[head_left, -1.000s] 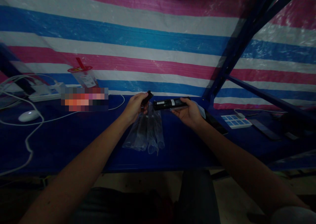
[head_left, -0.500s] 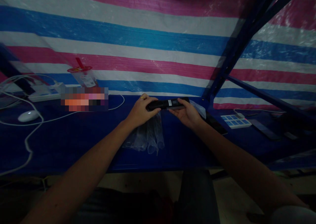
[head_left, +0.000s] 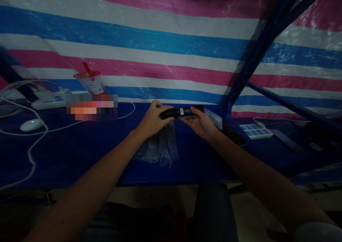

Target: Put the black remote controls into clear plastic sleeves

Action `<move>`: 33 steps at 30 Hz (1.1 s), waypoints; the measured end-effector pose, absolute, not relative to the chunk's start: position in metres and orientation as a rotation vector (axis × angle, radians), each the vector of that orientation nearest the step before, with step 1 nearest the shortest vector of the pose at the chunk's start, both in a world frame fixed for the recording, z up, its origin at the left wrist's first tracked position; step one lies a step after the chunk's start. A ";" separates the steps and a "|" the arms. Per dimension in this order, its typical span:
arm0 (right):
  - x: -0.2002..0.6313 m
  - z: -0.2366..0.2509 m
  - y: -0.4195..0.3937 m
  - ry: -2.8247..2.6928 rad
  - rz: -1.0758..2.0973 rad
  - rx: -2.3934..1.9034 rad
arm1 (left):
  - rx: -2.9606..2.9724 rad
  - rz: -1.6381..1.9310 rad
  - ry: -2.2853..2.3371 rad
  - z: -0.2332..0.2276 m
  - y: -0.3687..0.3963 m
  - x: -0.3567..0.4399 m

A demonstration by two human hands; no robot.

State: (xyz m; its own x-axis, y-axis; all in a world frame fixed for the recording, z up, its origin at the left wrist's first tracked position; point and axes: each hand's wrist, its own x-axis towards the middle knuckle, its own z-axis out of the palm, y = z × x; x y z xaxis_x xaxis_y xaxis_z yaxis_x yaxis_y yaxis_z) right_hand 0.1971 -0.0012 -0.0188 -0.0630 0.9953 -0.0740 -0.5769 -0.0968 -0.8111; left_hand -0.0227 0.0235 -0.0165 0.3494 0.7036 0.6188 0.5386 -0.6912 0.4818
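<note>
A long black object with a small white label [head_left: 181, 111] is held level above the blue table; I cannot make out its exact kind. My left hand [head_left: 155, 118], a ring on one finger, grips its left end between thumb and fingers. On its right part, my right hand [head_left: 201, 122] has the thumb on top and the fingers beneath. Clear plastic bags [head_left: 167, 146] lie on the table below my left hand. More clear plastic [head_left: 215, 119] shows just beyond my right hand. A flat dark item [head_left: 235, 134] lies partly hidden behind my right wrist.
On the left are a white mouse [head_left: 31, 125], looping white cables [head_left: 31, 156], a power strip [head_left: 50, 102] and a red-lidded cup [head_left: 93, 83]. To the right lie another power strip [head_left: 255, 131] and a phone [head_left: 287, 140]. A blue frame post [head_left: 245, 67] rises behind, before striped sheeting.
The black object has turned slightly in my hands, its label now a little further left. Both hands keep their hold and have barely moved.
</note>
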 end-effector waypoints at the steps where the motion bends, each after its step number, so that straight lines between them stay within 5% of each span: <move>1: 0.197 -0.019 -0.001 -0.724 1.534 -0.776 | 2.407 1.263 1.122 -0.015 0.023 -0.022; 33: 0.198 -0.018 -0.004 -0.842 1.553 -0.694 | 1.447 1.111 0.906 -0.008 0.021 -0.019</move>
